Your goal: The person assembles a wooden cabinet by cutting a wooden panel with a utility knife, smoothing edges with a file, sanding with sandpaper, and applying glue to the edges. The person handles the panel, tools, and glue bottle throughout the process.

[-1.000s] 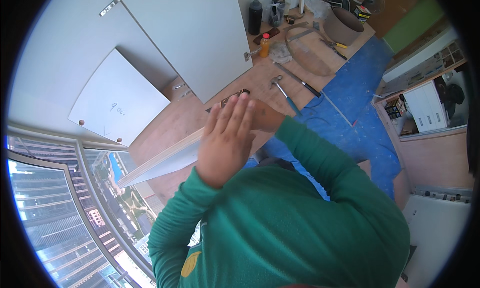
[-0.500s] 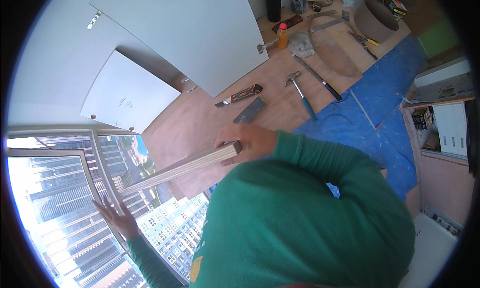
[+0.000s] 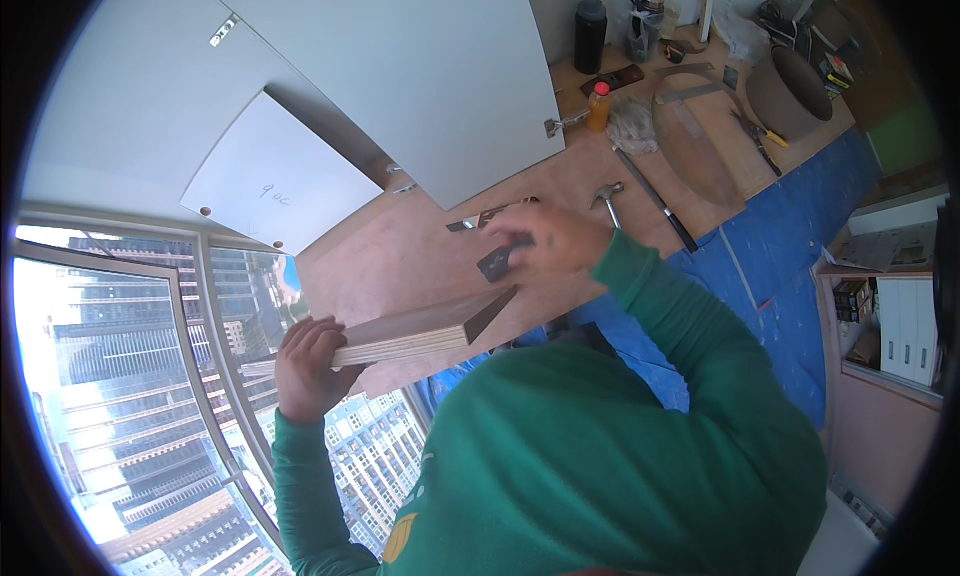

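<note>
The left hand [image 3: 312,361] has its grip clenched round the near end of a plywood board [image 3: 425,328], whose long axis runs up-right toward the right hand [image 3: 545,241]. That hand's grip pinches a small dark block [image 3: 497,263] just above the board's far end.

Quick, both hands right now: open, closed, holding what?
Left hand: closed on the near end of the plywood board.
Right hand: curled around a small dark block above the board's far end.
</note>
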The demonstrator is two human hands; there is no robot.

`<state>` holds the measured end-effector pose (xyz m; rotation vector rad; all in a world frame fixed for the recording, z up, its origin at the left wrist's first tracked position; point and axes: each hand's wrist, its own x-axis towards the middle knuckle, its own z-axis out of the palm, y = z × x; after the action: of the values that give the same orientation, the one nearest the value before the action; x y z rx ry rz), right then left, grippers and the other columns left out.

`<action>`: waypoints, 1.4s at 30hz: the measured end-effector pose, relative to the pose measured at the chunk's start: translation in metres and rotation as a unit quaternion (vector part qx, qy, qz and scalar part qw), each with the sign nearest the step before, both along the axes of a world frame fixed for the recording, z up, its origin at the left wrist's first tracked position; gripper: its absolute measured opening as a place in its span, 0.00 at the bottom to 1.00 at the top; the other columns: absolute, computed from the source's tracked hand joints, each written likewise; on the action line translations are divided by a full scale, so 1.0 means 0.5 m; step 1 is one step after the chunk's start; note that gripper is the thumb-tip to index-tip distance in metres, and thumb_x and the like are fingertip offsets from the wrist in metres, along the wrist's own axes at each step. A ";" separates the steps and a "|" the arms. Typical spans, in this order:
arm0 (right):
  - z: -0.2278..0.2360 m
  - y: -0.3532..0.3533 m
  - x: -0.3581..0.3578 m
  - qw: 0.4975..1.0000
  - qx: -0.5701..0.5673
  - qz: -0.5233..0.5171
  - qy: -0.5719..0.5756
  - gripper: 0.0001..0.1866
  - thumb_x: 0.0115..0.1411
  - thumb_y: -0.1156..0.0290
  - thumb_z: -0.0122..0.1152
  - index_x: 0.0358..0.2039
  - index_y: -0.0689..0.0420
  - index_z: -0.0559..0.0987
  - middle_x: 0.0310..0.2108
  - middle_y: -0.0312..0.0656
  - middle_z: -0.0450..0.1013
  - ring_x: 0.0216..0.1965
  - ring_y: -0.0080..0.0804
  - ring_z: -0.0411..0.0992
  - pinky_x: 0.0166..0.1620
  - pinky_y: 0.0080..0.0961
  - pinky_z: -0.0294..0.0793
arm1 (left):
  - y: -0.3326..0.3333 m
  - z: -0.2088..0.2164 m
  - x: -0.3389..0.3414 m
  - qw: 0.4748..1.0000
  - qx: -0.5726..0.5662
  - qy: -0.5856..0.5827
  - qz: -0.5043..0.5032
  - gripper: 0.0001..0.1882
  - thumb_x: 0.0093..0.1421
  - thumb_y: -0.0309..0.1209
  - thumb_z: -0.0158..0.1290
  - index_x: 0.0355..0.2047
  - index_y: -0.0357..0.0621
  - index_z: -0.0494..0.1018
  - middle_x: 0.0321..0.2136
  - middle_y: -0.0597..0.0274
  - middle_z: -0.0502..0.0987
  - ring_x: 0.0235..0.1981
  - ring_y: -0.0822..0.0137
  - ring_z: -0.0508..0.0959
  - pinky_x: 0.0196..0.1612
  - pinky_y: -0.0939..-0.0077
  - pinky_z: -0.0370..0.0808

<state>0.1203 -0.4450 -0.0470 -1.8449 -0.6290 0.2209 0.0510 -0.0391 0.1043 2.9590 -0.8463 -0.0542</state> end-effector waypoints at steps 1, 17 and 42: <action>-0.035 -0.049 0.041 0.994 -0.037 -0.079 0.064 0.16 0.63 0.64 0.71 0.46 0.61 0.83 0.32 0.42 0.82 0.33 0.32 0.80 0.39 0.32 0.80 | 0.008 0.001 -0.001 0.998 -0.014 0.047 0.028 0.24 0.45 0.40 0.78 0.35 0.41 0.80 0.39 0.52 0.86 0.42 0.48 0.86 0.48 0.53 0.81; -0.516 -0.454 0.478 0.821 -0.134 -0.533 0.151 0.46 0.57 0.49 0.78 0.69 0.61 0.71 0.62 0.59 0.76 0.61 0.49 0.76 0.60 0.41 0.77 | -0.064 0.009 0.024 0.995 -0.087 -0.011 0.054 0.21 0.47 0.42 0.77 0.26 0.46 0.75 0.23 0.60 0.78 0.26 0.52 0.81 0.31 0.59 0.77; -0.451 -0.384 0.329 0.723 0.408 -0.470 0.301 0.36 0.69 0.66 0.70 0.70 0.43 0.58 0.61 0.53 0.71 0.51 0.59 0.80 0.53 0.50 0.87 | -0.037 -0.032 -0.022 0.993 -0.093 -0.045 0.061 0.20 0.57 0.49 0.69 0.32 0.49 0.73 0.28 0.62 0.75 0.34 0.55 0.80 0.39 0.55 0.77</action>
<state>0.2846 -0.6371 -0.2724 -0.9173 0.6405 -0.1417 0.0397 -0.0577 0.0883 2.8468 -0.6372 0.1574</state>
